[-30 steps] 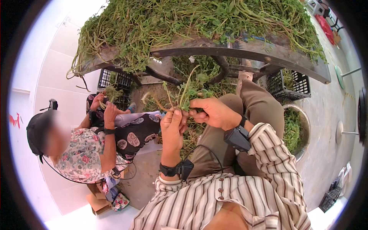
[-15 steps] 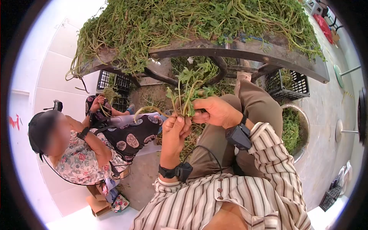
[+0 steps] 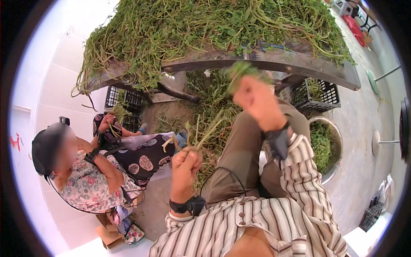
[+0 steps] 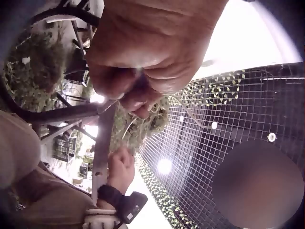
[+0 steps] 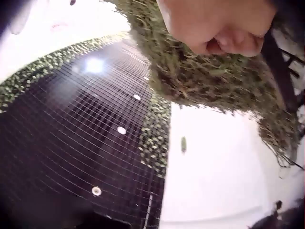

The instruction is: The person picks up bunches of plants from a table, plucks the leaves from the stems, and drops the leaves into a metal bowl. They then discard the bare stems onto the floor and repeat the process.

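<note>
In the head view my left hand (image 3: 186,165) pinches a few pale green stems (image 3: 208,130) between thumb and fingers, their ends sticking up. A thin stem (image 4: 190,112) also shows beside this hand in the left wrist view. My right hand (image 3: 257,103), blurred by motion, is above my thigh, up and to the right of the left hand. It grips a small bunch of leafy greens (image 3: 244,70), close to the table's front edge. In the right wrist view the right hand (image 5: 219,24) has curled fingers, and the greens in it are hidden.
A big heap of greens (image 3: 205,30) covers the table (image 3: 317,70). More greens (image 3: 209,98) lie on the floor below. Black crates (image 3: 327,94) stand under it. A metal basin (image 3: 338,147) of greens is at my right. Another person (image 3: 94,167) sits at left, handling stems.
My right hand has parted from the left and moved up and right with the leafy greens. The left hand keeps the stems and has dropped slightly. The seated person's near hand rose earlier.
</note>
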`<state>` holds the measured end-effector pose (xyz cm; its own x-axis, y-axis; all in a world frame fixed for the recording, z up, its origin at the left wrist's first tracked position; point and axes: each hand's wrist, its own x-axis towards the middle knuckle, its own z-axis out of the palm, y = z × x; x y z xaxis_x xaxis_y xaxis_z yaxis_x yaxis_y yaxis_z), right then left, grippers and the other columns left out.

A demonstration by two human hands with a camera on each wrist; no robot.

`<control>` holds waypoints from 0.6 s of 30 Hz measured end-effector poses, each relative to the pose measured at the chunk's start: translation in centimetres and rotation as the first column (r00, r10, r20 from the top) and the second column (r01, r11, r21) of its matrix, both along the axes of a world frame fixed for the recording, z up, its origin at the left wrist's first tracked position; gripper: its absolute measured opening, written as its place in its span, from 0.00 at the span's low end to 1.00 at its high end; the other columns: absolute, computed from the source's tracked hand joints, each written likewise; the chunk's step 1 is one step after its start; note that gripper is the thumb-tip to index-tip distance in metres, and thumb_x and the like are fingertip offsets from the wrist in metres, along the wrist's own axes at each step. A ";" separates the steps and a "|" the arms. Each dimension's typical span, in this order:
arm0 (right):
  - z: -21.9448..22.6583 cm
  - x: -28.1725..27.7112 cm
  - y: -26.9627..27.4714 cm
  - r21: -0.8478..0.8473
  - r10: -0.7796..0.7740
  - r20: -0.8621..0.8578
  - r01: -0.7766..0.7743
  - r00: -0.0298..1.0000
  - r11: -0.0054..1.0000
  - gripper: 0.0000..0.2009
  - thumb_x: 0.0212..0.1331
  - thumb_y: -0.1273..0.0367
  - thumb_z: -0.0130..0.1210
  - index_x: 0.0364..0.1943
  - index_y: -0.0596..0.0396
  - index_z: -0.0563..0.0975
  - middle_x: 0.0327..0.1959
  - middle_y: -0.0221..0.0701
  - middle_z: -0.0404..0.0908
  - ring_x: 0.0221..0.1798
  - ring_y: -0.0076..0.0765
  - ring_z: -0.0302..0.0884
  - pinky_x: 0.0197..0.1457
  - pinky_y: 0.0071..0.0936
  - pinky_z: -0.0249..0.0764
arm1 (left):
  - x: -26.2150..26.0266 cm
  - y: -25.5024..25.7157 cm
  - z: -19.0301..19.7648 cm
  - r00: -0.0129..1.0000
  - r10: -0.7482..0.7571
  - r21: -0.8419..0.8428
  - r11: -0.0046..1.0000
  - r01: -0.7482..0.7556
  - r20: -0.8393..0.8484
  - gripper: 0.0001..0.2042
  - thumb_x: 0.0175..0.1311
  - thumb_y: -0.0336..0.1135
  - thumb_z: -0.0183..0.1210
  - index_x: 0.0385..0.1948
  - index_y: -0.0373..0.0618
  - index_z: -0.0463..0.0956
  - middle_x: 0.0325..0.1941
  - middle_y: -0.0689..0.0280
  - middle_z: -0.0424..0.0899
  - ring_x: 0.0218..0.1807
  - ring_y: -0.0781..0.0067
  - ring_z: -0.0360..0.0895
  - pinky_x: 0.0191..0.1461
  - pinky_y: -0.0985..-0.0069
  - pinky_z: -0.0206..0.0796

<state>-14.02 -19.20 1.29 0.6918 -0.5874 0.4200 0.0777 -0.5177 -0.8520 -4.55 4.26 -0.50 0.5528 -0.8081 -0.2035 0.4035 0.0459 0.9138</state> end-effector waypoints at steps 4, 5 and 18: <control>1.1 -2.5 -7.4 0.772 -0.246 0.633 -0.575 0.734 0.270 0.06 0.54 0.77 0.45 0.23 0.54 0.63 0.19 0.24 0.58 0.18 0.18 0.52 0.18 0.18 0.50 | 0.9 2.5 -1.1 0.985 0.172 0.094 0.981 -0.168 -0.034 0.09 0.62 0.38 0.53 0.27 0.47 0.66 0.19 0.72 0.65 0.17 0.87 0.54 0.18 0.88 0.47; 1.3 -3.4 -7.7 0.773 -0.272 0.632 -0.565 0.726 0.288 0.06 0.55 0.77 0.45 0.23 0.54 0.63 0.20 0.24 0.58 0.18 0.17 0.52 0.18 0.17 0.49 | 0.9 2.3 -0.9 0.984 0.170 0.096 0.981 -0.166 -0.043 0.09 0.62 0.38 0.53 0.27 0.47 0.66 0.19 0.72 0.65 0.17 0.87 0.54 0.18 0.88 0.47; -8.5 -34.2 -4.5 -0.098 -0.710 -0.514 0.789 0.481 0.606 0.10 0.57 0.68 0.49 0.39 0.58 0.74 0.31 0.30 0.74 0.31 0.25 0.69 0.32 0.22 0.66 | 2.0 -1.5 -0.9 0.995 0.098 -0.015 0.995 -0.098 0.008 0.09 0.65 0.37 0.50 0.29 0.42 0.70 0.27 0.69 0.72 0.18 0.90 0.56 0.19 0.90 0.49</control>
